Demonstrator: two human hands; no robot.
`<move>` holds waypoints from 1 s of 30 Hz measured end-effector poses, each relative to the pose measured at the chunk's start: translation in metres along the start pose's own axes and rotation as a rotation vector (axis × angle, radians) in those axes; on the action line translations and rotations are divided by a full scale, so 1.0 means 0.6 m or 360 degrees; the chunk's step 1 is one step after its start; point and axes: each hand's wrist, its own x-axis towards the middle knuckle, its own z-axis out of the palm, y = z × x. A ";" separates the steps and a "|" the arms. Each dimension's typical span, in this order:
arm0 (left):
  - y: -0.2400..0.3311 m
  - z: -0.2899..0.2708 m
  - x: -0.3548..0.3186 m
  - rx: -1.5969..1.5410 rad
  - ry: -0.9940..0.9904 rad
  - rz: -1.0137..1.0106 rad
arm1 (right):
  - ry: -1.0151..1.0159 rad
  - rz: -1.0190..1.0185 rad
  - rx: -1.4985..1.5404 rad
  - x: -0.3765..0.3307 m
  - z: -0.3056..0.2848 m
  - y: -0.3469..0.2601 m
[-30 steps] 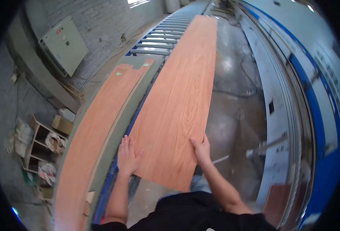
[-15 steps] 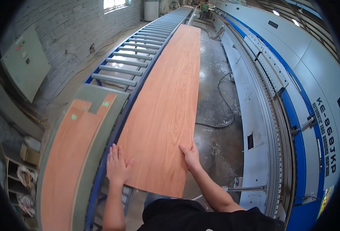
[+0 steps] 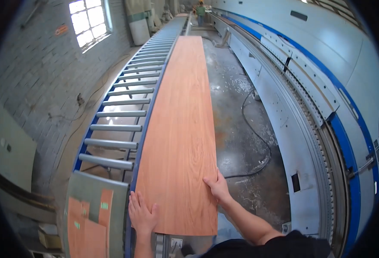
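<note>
- Grey brick wall (image 3: 41, 81) backs the left side; below it, wood-grain pieces (image 3: 93, 237) lie on a green board (image 3: 88, 180), where a bump from the left forearm could knock them askew.
- Beside them, a roller conveyor (image 3: 118, 127) runs forward; its blue rail could scuff the long panel (image 3: 177, 137) if that swings left.
- Left hand (image 3: 144, 217) lies flat at the panel's left edge, thumb spread, not closed round it; so light a hold could let that side slide.
- Between both hands, the panel stretches far ahead along the rail. Its underside is hidden, so what bears it cannot be told; poor support could let the far end dip.
- Right hand (image 3: 217, 188) appears to pinch the right edge, thumb on top, fingertips partly hidden; loosening could drop that edge floorward.
- Further right, a dark cable (image 3: 267, 148) loops over the floor (image 3: 230, 124) and could catch a foot.
</note>
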 end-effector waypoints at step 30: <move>0.247 0.164 0.723 -0.0314 0.0341 -0.0113 | -0.0788 0.0426 -0.0146 0.805 -0.044 -0.130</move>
